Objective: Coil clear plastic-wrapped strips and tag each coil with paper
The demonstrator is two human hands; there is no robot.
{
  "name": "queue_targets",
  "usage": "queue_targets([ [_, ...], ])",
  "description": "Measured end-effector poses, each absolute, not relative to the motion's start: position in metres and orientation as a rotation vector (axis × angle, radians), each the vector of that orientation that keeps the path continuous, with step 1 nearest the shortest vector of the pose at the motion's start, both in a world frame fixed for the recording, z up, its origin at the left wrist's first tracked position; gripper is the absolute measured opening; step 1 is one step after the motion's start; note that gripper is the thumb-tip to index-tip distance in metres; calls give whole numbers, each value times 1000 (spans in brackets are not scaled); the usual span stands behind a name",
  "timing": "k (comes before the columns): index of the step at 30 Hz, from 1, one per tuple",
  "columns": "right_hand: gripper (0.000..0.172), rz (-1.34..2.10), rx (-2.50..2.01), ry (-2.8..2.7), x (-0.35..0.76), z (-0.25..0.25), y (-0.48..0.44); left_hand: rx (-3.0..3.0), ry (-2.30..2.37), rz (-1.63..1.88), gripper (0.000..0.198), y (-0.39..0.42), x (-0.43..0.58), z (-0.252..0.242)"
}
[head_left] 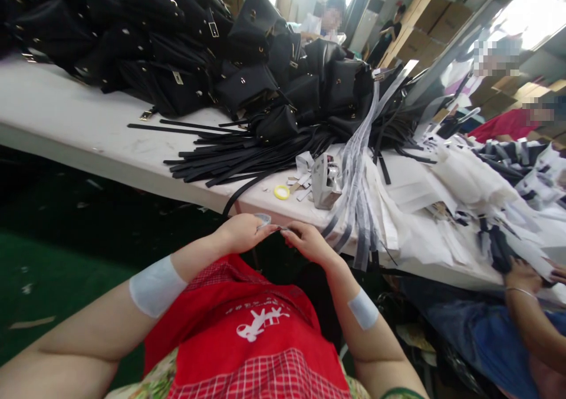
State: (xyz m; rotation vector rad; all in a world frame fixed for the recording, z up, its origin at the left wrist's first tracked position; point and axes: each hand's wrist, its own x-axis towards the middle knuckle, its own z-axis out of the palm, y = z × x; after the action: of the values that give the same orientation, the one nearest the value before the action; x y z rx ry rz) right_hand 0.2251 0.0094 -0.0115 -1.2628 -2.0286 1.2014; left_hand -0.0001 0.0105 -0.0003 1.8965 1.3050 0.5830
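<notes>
Just off the table's front edge, my left hand [248, 232] is closed around a small translucent wrapped piece [264, 219]. My right hand [305, 240] is pinched at the tip of the same piece, its fingertips close to the left ones. Beyond them on the white table [145, 151] lie a yellow ring [282, 192] like a tape roll, a grey metal tape dispenser [326, 184] and paper scraps. Long translucent strips [356, 175] hang over the edge to the right of my hands.
Black bags [177, 39] with metal buckles are heaped at the back, with black straps [221, 157] before them. White wrapping sheets [464, 175] cover the right side. A co-worker's hands [524, 278] handle a dark item at the far right. Cardboard boxes [424, 27] stand behind.
</notes>
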Motion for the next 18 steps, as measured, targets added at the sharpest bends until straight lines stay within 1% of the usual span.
queue_targets([
  [2,34,758,-1398,-2170,229,-17,16,1580,1195,396,64,12,-5,-3],
  [3,37,664,-1435,-2203,229,-21,17,1398,1116,354,66,12,-8,-5],
  [4,42,675,-1443,-2207,227,-25,18,1225,1036,354,68,12,-10,-6],
  [6,54,892,-1376,-2107,217,-36,14,953,889,427,68,11,-13,-7],
  [9,75,1195,-1220,-1889,187,-55,-3,712,715,561,69,10,-9,-5],
  [11,84,1326,-1136,-1785,164,-63,-18,600,606,677,70,8,-2,-1],
  [12,84,1365,-1113,-1726,154,-64,-24,548,561,753,68,7,3,0],
  [15,77,1368,-1131,-1549,143,-61,-30,435,468,957,56,2,12,2],
  [18,66,1333,-1178,-1581,163,-44,-23,466,496,980,46,-1,9,-4],
])
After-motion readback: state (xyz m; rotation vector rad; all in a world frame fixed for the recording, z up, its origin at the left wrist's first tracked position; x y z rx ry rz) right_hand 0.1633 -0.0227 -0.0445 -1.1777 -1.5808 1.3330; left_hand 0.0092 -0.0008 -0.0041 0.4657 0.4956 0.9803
